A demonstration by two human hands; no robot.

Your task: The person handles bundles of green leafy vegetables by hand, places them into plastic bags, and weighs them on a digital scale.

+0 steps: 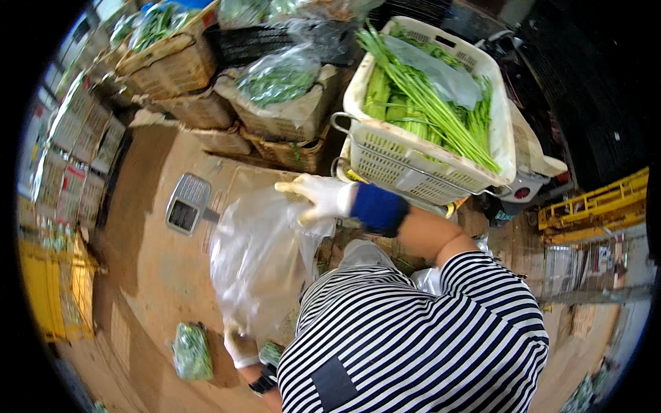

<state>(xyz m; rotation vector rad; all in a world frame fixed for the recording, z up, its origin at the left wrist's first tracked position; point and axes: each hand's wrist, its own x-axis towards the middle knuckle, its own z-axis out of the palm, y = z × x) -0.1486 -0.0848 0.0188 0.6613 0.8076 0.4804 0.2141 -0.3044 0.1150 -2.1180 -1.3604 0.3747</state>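
Observation:
A clear plastic bag is spread over the table between my two hands, both in pale gloves. My right hand, with a blue wristband, lies over the bag's upper end, fingers apart. At the lower end, my left hand, with a dark watch at the wrist, has its fingers closed on the bag's edge. A wrapped bundle of greens lies left of this hand, and another green bundle is partly hidden beside my wrist. A digital scale display stands left of the bag.
A white plastic crate of long green stalks stands beside my right forearm. Worn crates with bagged greens are stacked behind the table. Stacked cartons and a yellow metal frame are at the far left.

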